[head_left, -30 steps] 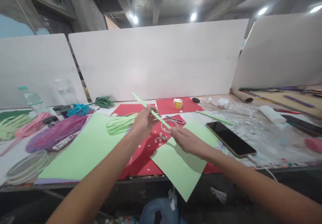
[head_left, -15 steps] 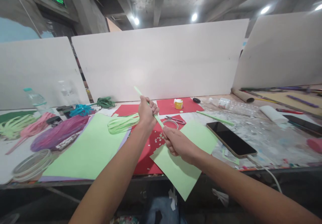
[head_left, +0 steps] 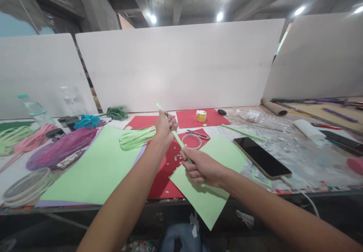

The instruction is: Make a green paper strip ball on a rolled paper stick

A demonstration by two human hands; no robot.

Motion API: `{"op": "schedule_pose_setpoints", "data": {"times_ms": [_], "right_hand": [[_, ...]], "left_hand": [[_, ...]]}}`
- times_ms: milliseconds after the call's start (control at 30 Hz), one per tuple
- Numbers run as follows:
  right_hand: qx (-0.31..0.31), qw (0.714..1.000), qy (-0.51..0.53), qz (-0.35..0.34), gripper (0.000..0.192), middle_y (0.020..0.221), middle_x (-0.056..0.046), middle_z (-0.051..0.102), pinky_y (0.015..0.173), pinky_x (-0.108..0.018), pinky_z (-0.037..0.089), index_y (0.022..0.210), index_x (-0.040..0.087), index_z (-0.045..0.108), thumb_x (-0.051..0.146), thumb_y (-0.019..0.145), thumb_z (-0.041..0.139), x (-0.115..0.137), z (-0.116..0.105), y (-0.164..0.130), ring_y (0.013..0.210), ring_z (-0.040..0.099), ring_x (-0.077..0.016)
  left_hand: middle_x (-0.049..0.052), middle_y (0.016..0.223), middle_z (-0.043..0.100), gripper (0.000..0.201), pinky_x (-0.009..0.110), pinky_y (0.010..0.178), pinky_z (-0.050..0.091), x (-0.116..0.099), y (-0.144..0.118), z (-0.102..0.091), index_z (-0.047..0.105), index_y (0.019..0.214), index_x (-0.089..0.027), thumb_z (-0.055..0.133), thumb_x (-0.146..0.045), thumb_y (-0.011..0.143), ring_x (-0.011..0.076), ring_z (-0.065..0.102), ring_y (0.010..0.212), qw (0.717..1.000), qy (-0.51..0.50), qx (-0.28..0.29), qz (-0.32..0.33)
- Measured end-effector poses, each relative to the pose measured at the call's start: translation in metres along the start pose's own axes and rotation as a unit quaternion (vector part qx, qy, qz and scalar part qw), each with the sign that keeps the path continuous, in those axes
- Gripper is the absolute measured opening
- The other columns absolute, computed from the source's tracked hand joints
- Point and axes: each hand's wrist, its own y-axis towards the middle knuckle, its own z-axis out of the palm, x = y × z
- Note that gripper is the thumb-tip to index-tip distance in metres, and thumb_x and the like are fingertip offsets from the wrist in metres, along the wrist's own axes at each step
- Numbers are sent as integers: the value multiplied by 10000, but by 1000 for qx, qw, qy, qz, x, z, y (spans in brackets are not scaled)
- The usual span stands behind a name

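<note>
Both my hands grip one thin light green paper stick [head_left: 178, 140] above the red paper [head_left: 164, 170]. My left hand [head_left: 166, 127] is closed on its upper part, and the tip pokes out past my fingers toward the back left. My right hand [head_left: 200, 166] is closed on its lower end, over a light green sheet [head_left: 210, 199] that hangs past the table's front edge. A bundle of light green paper strips [head_left: 136, 138] lies just left of my left hand. A clear tape ring [head_left: 191, 141] and small scissors [head_left: 197, 133] lie just behind my hands.
A large green sheet [head_left: 93, 169] lies at the left, with purple, pink and green strip bundles [head_left: 61, 150] and a water bottle [head_left: 34, 110] beyond. A phone [head_left: 262, 157] with a cable lies right. A yellow jar [head_left: 201, 116], another green stick [head_left: 244, 133] and white boards [head_left: 178, 67] stand behind.
My hands have drawn closer together along the stick. My right hand slid up and closed round its lower end, and the stick now stands steeper, with less of it showing past my left hand.
</note>
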Motion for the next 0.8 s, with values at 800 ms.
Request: {"op": "schedule_pose_setpoints", "data": {"times_ms": [800], "right_hand": [[-33,998,-15,-59,370,472,115,227,333,-157,122,735,220,353,473,1002,317,25,20,26,381,111,-52]], "left_hand": [[-107,474,231,310,174,299,134,0,-6,7,387,722,-206,398,-338,1001,50,210,291,997,71,-11,29]]}}
